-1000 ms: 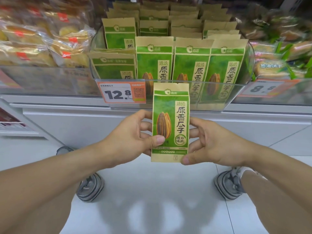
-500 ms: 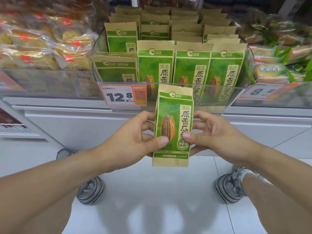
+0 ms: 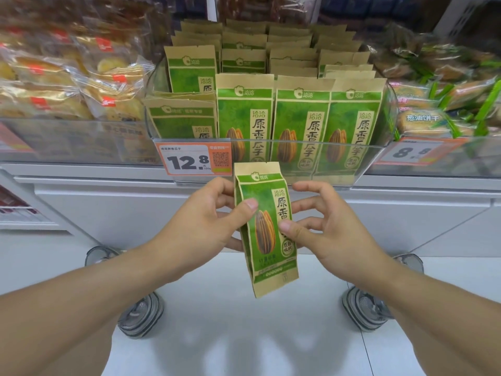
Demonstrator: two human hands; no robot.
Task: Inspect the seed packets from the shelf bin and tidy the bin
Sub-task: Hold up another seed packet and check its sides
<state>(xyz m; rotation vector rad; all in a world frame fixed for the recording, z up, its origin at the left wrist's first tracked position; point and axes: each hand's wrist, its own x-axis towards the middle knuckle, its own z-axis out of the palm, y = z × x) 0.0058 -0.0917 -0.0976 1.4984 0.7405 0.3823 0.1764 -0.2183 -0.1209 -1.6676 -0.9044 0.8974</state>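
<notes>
Here the left hand pinches one packet just below the bin, thumb on the front face, fingers behind its left edge. The right hand has its thumb pressed on the packet's right side; the other fingers are spread and loosely curled, and whether they touch the back cannot be told. The hands sit close, either side of the packet, which is tilted with its bottom corner swung right.

The packet looks light: kraft paper, gusseted sides, loose fill inside, so it should flex and crinkle, not slip. Best hold is likely by the side edges or the flat top seal; squeezing the middle could crush the seeds.

Inside the bin, more packets stand in rows; at front left one stack sits lower than the rest. A price tag hangs on the bin's front wall. Bagged snacks lie left of the bin.
</notes>
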